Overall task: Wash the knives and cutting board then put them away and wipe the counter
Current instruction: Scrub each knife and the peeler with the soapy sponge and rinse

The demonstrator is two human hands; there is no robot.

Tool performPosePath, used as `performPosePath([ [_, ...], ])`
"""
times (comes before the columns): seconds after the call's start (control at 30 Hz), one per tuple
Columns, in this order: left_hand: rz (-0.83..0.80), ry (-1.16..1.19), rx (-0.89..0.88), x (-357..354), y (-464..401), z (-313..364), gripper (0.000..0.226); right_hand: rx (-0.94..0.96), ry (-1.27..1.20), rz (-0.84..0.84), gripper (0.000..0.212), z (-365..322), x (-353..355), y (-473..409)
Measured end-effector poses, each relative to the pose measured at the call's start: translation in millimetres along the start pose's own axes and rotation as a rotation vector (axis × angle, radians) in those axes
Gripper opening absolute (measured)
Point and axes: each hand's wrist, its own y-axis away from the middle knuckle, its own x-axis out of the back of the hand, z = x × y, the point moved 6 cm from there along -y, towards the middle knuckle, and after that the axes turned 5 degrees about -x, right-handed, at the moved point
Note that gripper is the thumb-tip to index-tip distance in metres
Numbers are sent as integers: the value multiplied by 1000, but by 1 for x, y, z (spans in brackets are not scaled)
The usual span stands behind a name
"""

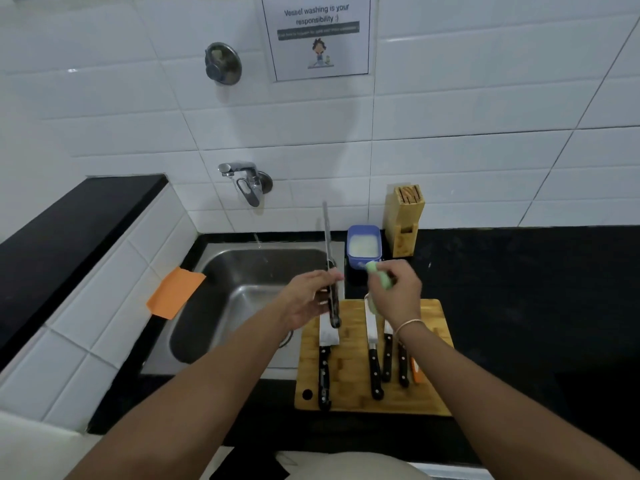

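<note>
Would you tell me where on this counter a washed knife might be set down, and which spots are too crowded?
Free: the black counter right of the cutting board and knife block; a smaller strip in front of the board. Crowded: the board, with four knives and an orange tool; and between board and wall, where the blue tub stands.

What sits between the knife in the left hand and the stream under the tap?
Nothing visible. The left hand holds the long knife blade-up at the sink's right edge; the thin stream from the tap falls further left, with only open basin between. The right hand holds a green sponge to its right.
</note>
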Motion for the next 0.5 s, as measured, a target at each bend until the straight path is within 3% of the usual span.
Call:
performPosePath([
  [0.17,-38,-55,132,-1,9,-44,29,-191,-55,101,13,26,10,-8],
  [0.27,85,-281,174,9,10,-57,38,-288,-78,94,12,35,5,-4],
  [0.5,247,-723,231,6,7,-88,24,-334,-87,-10,12,37,-13,8],
])
